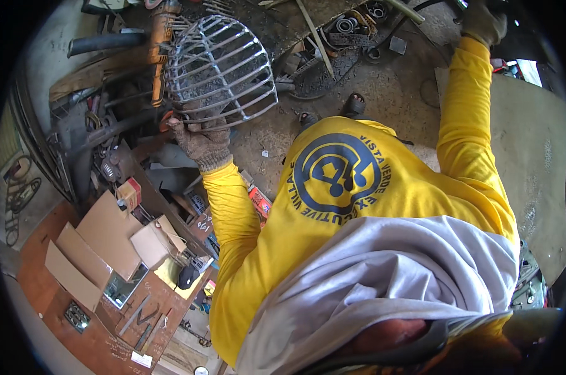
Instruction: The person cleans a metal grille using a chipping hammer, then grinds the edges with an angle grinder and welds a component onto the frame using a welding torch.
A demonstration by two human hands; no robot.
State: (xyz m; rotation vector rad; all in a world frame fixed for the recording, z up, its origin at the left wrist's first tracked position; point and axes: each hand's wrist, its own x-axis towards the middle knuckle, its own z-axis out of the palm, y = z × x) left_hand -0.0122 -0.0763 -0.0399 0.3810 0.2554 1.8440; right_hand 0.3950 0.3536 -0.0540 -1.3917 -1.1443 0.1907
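Note:
My left hand (206,142), in a brown knit work glove, is closed on the near rim of a cage of welded metal bars (223,70). The cage is rounded, with several cross bars and a spine down its middle. Far off to the right, my right hand (486,26), gloved too, is raised with its fingers curled. What it grips is lost in the dark rim of the picture. Just left of the cage lies an orange power tool (160,53), close to its bars.
A workbench (39,250) at lower left bears opened cardboard (105,234) and hand tools. Bearings and metal scrap (351,28) lie beyond my sandalled feet (355,105). A dark pipe (108,42) is at far left. A large flat sheet (526,144) stands at right.

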